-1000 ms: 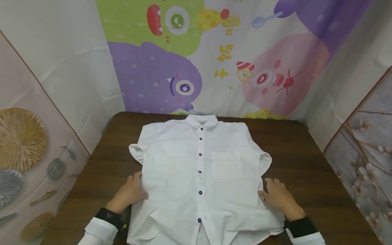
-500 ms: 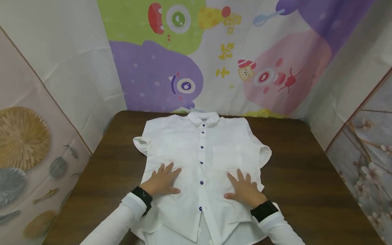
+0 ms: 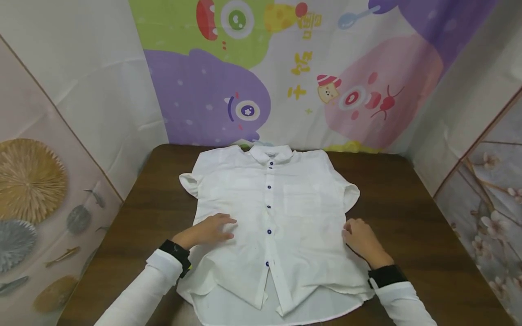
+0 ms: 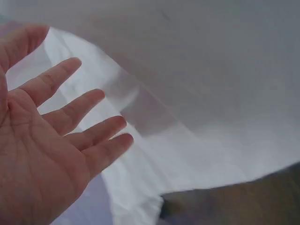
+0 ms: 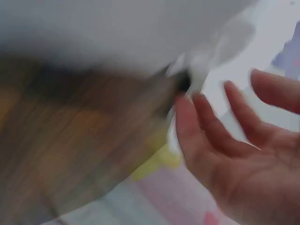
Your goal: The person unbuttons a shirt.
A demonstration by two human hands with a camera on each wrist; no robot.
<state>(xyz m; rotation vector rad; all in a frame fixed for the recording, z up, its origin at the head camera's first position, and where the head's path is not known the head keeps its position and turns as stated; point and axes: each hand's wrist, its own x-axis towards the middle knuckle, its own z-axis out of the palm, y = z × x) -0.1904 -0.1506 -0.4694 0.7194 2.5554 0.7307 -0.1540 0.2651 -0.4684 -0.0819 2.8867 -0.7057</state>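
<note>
Hands (image 3: 205,230) (image 3: 360,240) flatten shirt (image 3: 281,217) (white, buttoned)

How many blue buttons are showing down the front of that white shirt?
5 on the shirt: just below the collar, upper chest, mid chest, by the waist, near the hem. More may hide under the collar or folds.

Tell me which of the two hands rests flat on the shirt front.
The left hand: its fingers lie spread on the white shirt. The right hand sits at the shirt's side edge instead.
</note>
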